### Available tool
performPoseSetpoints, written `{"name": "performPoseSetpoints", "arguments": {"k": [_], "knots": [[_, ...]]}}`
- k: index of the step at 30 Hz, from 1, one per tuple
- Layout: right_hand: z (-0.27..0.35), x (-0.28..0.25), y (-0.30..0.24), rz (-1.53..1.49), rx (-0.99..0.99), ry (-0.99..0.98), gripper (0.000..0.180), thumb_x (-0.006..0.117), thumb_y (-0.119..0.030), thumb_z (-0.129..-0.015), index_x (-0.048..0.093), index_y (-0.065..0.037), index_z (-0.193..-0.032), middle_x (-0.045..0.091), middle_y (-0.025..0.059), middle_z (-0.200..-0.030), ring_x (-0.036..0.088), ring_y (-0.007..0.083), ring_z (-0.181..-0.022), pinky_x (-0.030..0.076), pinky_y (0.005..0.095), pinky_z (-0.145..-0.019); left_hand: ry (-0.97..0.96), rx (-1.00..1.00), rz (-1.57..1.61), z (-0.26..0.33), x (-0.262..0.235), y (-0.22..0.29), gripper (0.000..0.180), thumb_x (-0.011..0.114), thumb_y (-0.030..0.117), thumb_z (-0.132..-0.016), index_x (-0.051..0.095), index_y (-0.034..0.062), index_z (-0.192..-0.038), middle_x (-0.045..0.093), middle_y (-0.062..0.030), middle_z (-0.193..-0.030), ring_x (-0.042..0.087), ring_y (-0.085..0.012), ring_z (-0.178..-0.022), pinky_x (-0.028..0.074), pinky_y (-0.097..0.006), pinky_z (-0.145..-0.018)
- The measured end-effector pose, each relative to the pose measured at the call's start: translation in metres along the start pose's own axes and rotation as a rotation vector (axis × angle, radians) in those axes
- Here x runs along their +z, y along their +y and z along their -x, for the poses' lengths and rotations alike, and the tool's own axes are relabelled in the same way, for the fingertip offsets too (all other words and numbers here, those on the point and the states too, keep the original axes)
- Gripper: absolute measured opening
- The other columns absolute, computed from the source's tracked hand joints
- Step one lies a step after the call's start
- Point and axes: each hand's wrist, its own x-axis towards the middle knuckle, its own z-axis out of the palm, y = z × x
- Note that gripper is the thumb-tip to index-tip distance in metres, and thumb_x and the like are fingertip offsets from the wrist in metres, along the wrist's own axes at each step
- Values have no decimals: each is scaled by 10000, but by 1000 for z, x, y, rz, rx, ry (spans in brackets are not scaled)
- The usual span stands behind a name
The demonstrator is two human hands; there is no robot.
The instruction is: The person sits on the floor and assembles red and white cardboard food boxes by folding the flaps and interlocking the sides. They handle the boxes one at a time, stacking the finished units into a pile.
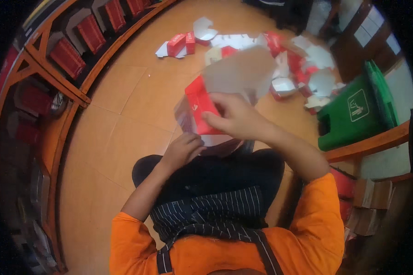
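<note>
One broad tan floor stretched beneath you, with thin joint lines visible on the left. Orange-framed shelving ran along your left side, and its compartments held a row of red boxes. To your right stood a green bin with a white pictogram on its side, just beside an orange beam; what lay inside it was hidden. Ahead of you, a scattered heap of red and white cartons covered part of the floor, several of them open with pale inner sides showing, though their contents could not be made out. Your dark striped apron lay across your lap.

Just past the red carton, a blurred pale sheet spread out; you could not tell whether the two were joined. That red carton was tilted, up over your legs, against the left side of your right hand, which gripped it with the thumb across its face. Your left hand sat below the carton, fingers curled; whether they pinched anything could not be told.
</note>
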Motion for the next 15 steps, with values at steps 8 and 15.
{"name": "performPoseSetpoints", "arguments": {"k": [8, 15], "knots": [[-18, 53, 27, 518, 57, -145, 271, 603, -244, -817, 613, 15, -895, 645, 264, -803, 634, 448, -776, 507, 498, -718, 108, -33, 32, 11, 2, -10, 166, 729, 161, -807, 661, 56, -917, 617, -121, -1019, 613, -300, -942, 509, -397, -815], [-9, 64, 23, 698, 157, -71, 228, 587, -224, -842, 572, -10, -920, 627, 261, -721, 629, 448, -700, 503, 526, -655, 108, 108, 60, 8, -1, -23, 155, 695, 139, -813, 612, 52, -910, 615, -117, -908, 608, -307, -898, 505, -396, -781]]}}
